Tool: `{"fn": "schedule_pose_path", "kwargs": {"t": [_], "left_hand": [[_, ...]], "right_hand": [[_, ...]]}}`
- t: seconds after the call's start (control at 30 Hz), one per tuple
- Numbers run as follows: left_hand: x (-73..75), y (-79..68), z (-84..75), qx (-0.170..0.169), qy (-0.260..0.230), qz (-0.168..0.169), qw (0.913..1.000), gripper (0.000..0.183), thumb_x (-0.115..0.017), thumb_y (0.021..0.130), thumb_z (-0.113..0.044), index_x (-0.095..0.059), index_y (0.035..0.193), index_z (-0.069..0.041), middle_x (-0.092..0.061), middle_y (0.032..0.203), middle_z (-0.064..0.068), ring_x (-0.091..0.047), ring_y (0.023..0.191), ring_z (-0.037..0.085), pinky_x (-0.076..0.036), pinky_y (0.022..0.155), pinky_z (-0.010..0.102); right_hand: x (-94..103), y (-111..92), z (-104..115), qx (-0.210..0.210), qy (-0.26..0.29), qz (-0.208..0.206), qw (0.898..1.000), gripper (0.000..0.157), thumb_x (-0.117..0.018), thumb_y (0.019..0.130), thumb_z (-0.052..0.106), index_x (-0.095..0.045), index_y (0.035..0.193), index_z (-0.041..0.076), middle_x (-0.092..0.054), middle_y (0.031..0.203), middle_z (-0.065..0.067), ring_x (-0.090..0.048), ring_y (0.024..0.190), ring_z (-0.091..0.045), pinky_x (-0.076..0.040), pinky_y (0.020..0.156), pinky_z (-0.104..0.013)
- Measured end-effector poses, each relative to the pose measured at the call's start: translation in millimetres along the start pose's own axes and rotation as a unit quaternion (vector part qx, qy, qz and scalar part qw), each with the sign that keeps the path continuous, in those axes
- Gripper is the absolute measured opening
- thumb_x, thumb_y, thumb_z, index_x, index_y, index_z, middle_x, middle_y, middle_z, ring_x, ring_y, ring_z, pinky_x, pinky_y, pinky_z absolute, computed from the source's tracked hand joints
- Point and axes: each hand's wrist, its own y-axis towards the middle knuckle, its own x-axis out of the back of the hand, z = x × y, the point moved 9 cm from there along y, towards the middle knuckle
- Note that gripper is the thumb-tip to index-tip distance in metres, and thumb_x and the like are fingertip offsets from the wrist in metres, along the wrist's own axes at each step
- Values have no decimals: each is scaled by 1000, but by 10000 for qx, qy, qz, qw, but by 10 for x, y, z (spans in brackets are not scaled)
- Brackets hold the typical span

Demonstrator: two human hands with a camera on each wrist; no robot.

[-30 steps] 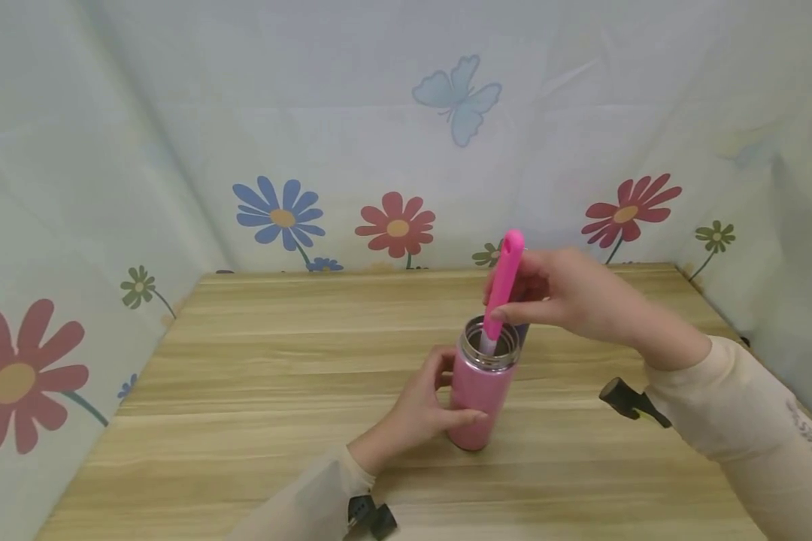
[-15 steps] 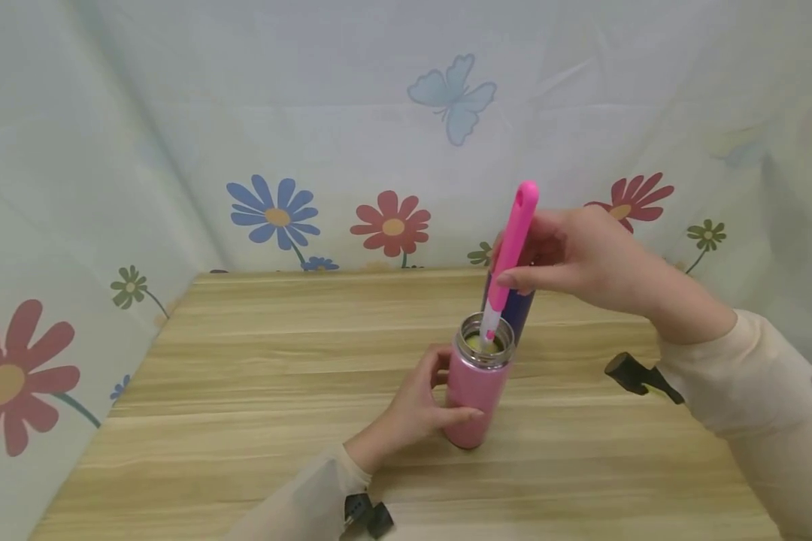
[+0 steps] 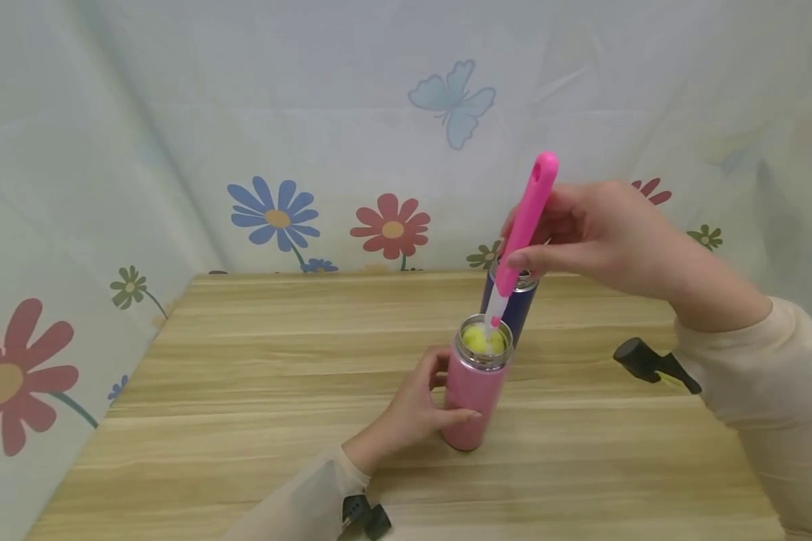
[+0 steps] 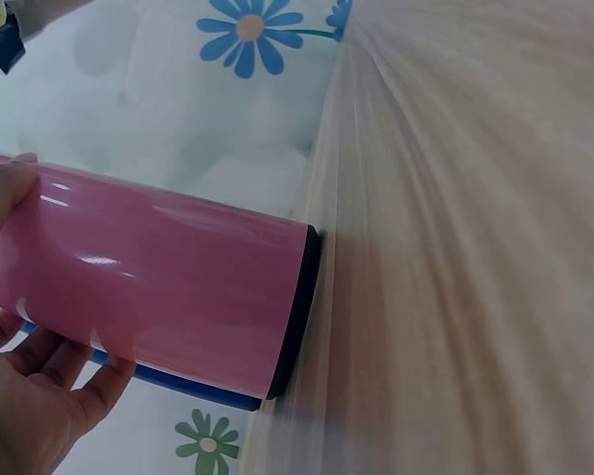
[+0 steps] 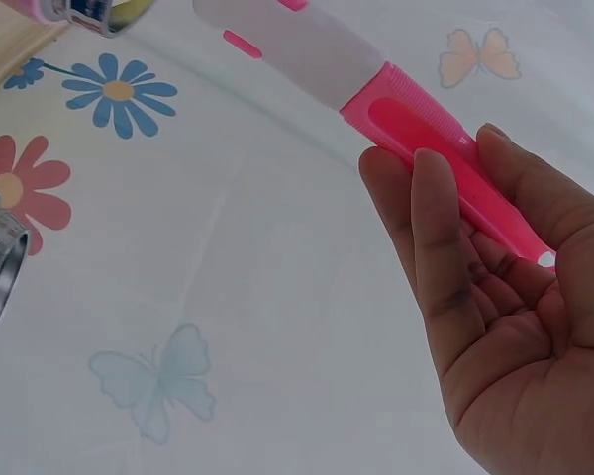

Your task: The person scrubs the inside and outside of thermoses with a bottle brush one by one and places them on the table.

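Head view: the left hand [image 3: 409, 413] has fingers and thumb wrapped round the pink bottle [image 3: 467, 398], and the right hand [image 3: 602, 237] is pinching the pink-handled wand [image 3: 531, 214] between thumb and fingers, so neither one's free.

Handling, as I'd guess it from my end: the wand should be light and stiff, probably plastic. I'd keep hold of the lower part of the pink grip, just above the white neck [image 3: 497, 304] — the right wrist view shows ribbing down there that ought to help. The yellow head [image 3: 479, 338] looks like soft sponge, so I'd expect it to squash against the bottle's sides. The bottle itself looks rigid and glossy, maybe a bit slippery, and I'd hug it round the body like the left hand does, well clear of the metal rim [image 3: 483, 361].

Placement, all by the head view: the bottle stands at the left hand's three o'clock. The wand leans out of its mouth toward one o'clock, yellow head visible inside the mouth, with the right hand between one and two.

Further out, a blue bottle [image 3: 522, 312] stands just behind at one o'clock — can't tell if they touch — on a wooden table [image 3: 277, 361], with a flowery backdrop [image 3: 331, 98] at twelve.
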Motion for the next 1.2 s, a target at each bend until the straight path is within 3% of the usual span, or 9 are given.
{"fn": "schedule_pose_path", "kwargs": {"t": [0.27,0.57,0.7,0.93,1.2], "left_hand": [[13,0,17,46,58,13,10000,72,-82,75,-18,-39,133,-16,-55,131,1,-55,119,17,-48,101,40],[32,17,5,64,108,42,9999,71,-82,75,-20,-40,132,-18,-55,130,-1,-55,119,15,-48,101,37],[39,15,10,95,103,43,9999,71,-82,75,-20,-40,132,-18,-55,130,-1,-55,118,15,-48,101,38],[30,10,35,149,55,-28,9999,73,-83,74,-18,-40,133,-17,-55,130,0,-55,119,17,-48,101,38],[-4,6,28,188,-27,0,9998,74,-83,73,-18,-40,134,-17,-56,132,3,-58,118,22,-48,101,41]], "right_hand": [[86,0,69,63,18,-183,9998,20,-73,82,5,-66,101,4,-73,88,-3,-69,70,-9,-58,63,-24],[94,-44,46,169,-291,-72,9994,23,-75,81,6,-66,102,7,-72,87,2,-67,67,-7,-57,60,-21],[62,-61,14,182,-157,16,9997,25,-74,81,6,-66,104,7,-73,89,0,-68,69,-7,-57,62,-21],[-108,-98,-179,-223,-288,260,9990,27,-79,78,16,-69,101,8,-74,86,1,-64,66,-4,-53,58,-21],[-389,-149,-392,-578,-61,671,9961,23,-79,78,19,-69,96,8,-72,79,3,-62,63,-5,-53,59,-22]]}}
